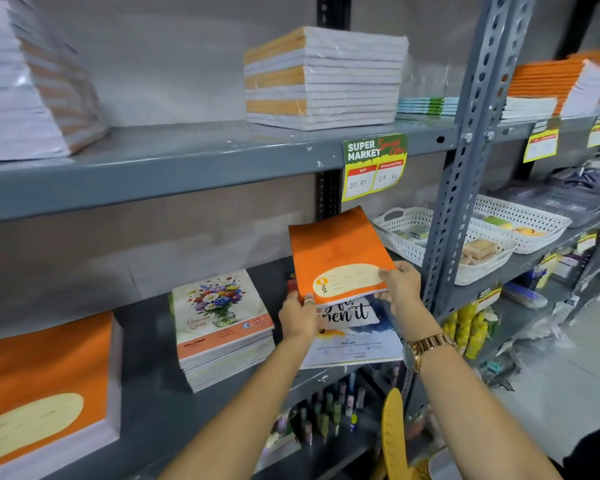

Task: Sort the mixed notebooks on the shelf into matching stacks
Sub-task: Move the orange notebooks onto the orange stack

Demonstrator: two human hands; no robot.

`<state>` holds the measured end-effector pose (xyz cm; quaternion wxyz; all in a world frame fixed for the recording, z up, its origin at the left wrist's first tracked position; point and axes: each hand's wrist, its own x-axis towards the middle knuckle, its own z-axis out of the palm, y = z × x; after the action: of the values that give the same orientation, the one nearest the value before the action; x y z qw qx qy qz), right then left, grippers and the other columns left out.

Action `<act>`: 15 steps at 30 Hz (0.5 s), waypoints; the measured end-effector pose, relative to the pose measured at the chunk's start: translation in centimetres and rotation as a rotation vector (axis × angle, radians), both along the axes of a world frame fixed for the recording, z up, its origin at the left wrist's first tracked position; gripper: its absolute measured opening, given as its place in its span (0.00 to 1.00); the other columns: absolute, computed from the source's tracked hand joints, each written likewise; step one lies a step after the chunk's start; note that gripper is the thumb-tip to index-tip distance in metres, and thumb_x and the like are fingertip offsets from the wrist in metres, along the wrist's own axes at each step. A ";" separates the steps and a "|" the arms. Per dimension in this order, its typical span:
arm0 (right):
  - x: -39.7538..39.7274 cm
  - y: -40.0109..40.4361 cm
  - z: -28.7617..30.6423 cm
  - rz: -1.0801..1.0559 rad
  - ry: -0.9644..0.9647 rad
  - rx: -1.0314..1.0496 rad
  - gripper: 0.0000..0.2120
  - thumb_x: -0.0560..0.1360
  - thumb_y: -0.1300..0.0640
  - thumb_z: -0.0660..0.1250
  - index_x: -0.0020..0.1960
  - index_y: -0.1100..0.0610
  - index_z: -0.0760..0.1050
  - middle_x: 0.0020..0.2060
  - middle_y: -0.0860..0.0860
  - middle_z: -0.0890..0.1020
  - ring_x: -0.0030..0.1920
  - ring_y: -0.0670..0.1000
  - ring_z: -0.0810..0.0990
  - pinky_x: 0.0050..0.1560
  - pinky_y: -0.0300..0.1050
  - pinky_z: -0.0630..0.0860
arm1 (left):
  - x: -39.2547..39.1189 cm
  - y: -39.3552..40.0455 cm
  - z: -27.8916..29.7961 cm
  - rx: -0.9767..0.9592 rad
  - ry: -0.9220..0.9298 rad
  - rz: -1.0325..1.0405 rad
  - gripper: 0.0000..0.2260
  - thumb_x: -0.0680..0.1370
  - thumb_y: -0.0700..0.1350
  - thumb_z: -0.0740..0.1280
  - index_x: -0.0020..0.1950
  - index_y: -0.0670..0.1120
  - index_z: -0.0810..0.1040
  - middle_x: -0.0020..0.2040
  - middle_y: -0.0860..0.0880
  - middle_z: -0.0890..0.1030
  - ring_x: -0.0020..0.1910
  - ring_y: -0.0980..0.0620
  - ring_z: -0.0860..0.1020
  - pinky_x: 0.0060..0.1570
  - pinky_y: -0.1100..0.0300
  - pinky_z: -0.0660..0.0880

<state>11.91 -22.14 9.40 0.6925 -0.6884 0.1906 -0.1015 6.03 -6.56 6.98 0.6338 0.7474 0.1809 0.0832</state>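
I've got both hands on the orange notebook: left hand pinches its near-left corner, right hand its near-right edge, tilted above the mixed pile. Bare shelf gap between floral stack and orange stack, far left.

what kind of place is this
Most likely a supermarket's stationery aisle: a green and yellow "Super Market" price tag hangs on the grey metal shelf edge, with plastic-wrapped notebook stacks above and white perforated plastic baskets of small goods alongside.
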 end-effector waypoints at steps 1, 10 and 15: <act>-0.4 0.4 0.4 0.015 -0.011 0.004 0.05 0.76 0.67 0.62 0.45 0.59 0.70 0.43 0.58 0.78 0.36 0.56 0.76 0.21 0.41 0.74 | -0.3 0.4 0.6 -0.059 -0.009 0.038 0.10 0.81 0.40 0.58 0.59 0.39 0.73 0.47 0.37 0.83 0.31 0.45 0.82 0.37 0.53 0.81; -4.4 8.8 1.6 0.145 -0.036 0.063 0.13 0.75 0.66 0.62 0.35 0.55 0.67 0.43 0.60 0.77 0.30 0.54 0.77 0.33 0.47 0.77 | -5.7 8.6 3.8 -0.173 -0.142 0.241 0.05 0.80 0.38 0.61 0.46 0.46 0.70 0.30 0.49 0.78 0.15 0.60 0.75 0.25 0.66 0.77; -7.6 15.6 1.9 0.259 -0.023 0.130 0.14 0.76 0.67 0.62 0.35 0.55 0.65 0.36 0.54 0.75 0.30 0.53 0.75 0.17 0.35 0.71 | -9.9 14.9 4.1 -0.130 -0.145 0.350 0.04 0.79 0.39 0.61 0.45 0.46 0.72 0.32 0.50 0.79 0.19 0.58 0.77 0.29 0.64 0.78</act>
<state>4.27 -6.57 11.31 0.7450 -0.6597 0.0985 -0.0067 -3.88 8.33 11.08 0.6679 0.6543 0.2670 0.2337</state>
